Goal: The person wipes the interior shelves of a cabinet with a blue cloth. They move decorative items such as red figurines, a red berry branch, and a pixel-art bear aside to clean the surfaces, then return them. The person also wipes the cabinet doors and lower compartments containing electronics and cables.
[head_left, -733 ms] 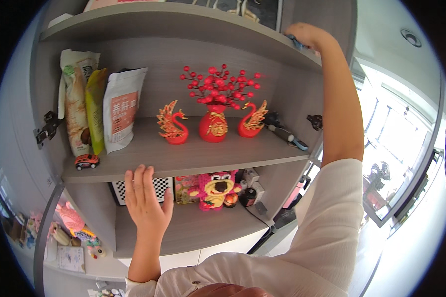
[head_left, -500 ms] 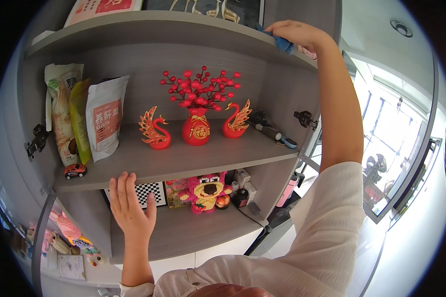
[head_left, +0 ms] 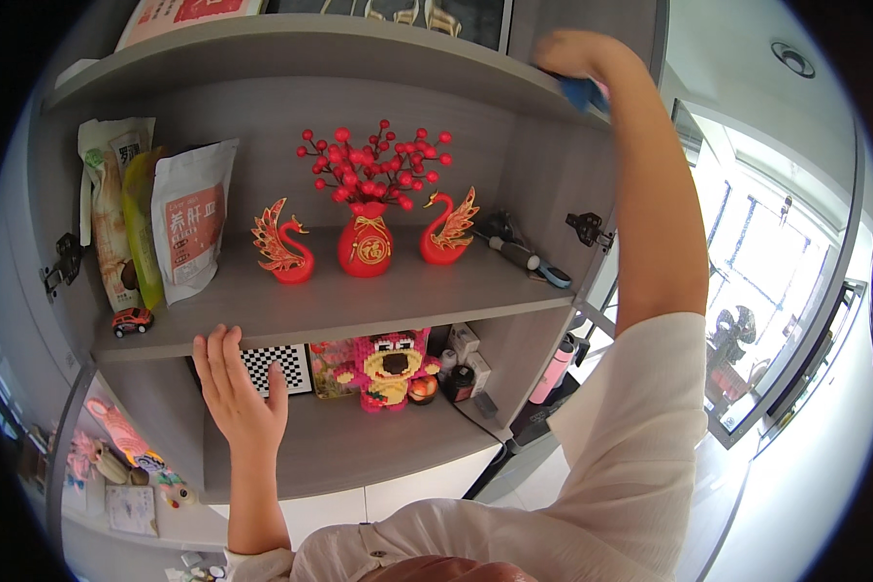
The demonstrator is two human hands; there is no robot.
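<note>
Raised at the upper right, my right hand is closed on a blue cloth, pressed along the front edge of the upper shelf. A bit of pink shows beside the blue. My left hand has its fingers stretched out, the tips against the front edge of the middle shelf. Behind it on that shelf stand a red vase of red berry stems, flanked by two red swan figurines with gold wings.
Several upright food pouches and a toy car occupy the middle shelf's left end; a grey-handled tool lies at its right. Below are a pink bear figure, a checkered board and small bottles. Glass doors flank the cabinet.
My right hand has slid to the right along the upper shelf edge with the blue cloth. My left hand stays at the middle shelf edge. The view has shifted slightly.
</note>
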